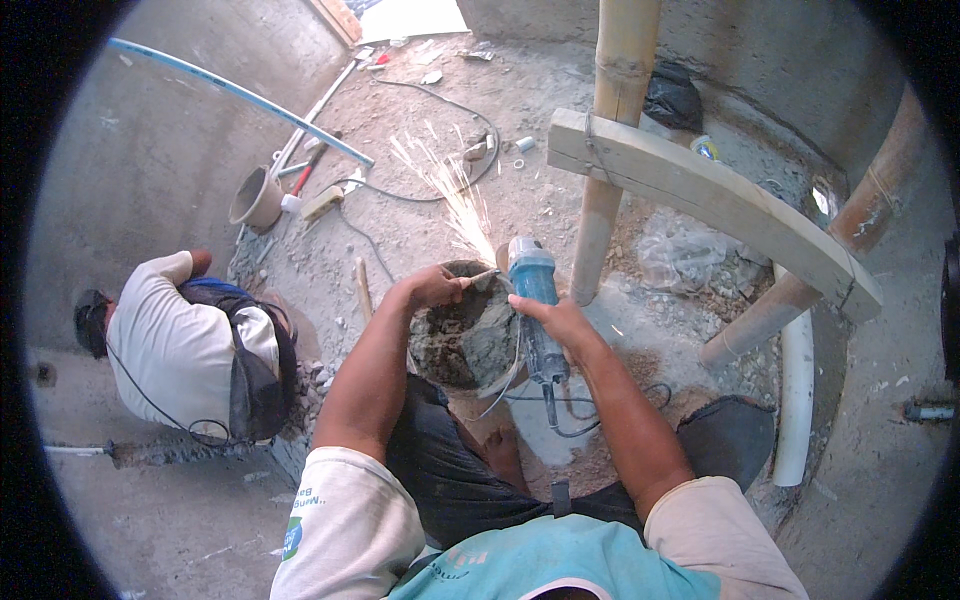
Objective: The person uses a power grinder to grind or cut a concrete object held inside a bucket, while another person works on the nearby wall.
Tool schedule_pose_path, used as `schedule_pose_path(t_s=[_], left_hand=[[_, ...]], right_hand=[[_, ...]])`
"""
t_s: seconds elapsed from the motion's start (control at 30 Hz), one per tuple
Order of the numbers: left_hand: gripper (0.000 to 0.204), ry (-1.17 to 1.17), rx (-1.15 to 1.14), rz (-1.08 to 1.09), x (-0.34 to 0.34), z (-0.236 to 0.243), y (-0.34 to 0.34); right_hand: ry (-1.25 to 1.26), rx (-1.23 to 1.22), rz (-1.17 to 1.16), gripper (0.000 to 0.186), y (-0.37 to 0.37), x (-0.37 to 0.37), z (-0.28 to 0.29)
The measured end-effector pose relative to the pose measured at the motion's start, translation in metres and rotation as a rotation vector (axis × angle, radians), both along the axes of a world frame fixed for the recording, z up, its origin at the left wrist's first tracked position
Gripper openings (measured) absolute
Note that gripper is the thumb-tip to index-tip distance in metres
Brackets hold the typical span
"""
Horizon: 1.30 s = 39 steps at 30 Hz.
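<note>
My right hand is wrapped round the body of a blue and grey angle grinder, its head pointing away from me. My left hand grips a thin rod-like piece, whose far end meets the grinder's disc. Bright sparks spray from that contact toward the far left. Below both hands stands a round container with grey, wet-looking mortar in it. From the grinder's rear end a dark cord runs down to the floor.
At the left a person in a pale shirt crouches by the wall. Bamboo posts and a wooden plank stand at the right, near a white pipe. A bucket, a blue pipe and loose cable lie beyond.
</note>
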State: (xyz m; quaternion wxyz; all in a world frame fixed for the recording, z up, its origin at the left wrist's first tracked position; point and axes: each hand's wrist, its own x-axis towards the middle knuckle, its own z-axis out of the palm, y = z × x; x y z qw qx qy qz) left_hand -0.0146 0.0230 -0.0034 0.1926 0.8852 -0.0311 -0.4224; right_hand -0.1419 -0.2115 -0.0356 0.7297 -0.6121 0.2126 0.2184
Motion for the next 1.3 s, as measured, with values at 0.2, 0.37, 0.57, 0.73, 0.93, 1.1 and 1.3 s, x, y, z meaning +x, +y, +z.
schedule_pose_path(t_s=[0.2,0.37,0.57,0.73,0.93,1.1,1.3], left_hand=[[0.049,0.012,-0.01,-0.02,-0.003,0.008,-0.005],[0.047,0.006,-0.028,0.024,0.0,-0.005,0.004],[0.045,-0.022,0.001,-0.019,0.0,-0.005,-0.003],[0.047,-0.04,-0.017,-0.025,-0.002,-0.003,0.003],[0.043,0.006,-0.024,0.046,0.001,-0.011,0.002],[0.042,-0.005,-0.018,0.046,0.002,-0.018,0.005],[0.041,-0.009,-0.053,0.05,0.001,-0.018,0.008]], right_hand=[[0.012,-0.006,0.001,0.064,0.0,0.001,-0.009],[-0.004,-0.028,0.0,0.063,0.004,0.003,-0.01],[0.0,-0.06,0.003,0.068,0.0,0.003,-0.019],[0.022,-0.057,0.013,0.068,0.002,0.002,-0.007],[0.031,-0.031,0.013,0.068,-0.001,0.002,-0.007],[0.016,-0.024,-0.01,0.065,0.002,0.002,-0.016],[-0.012,-0.033,-0.017,0.06,0.003,0.002,-0.015]])
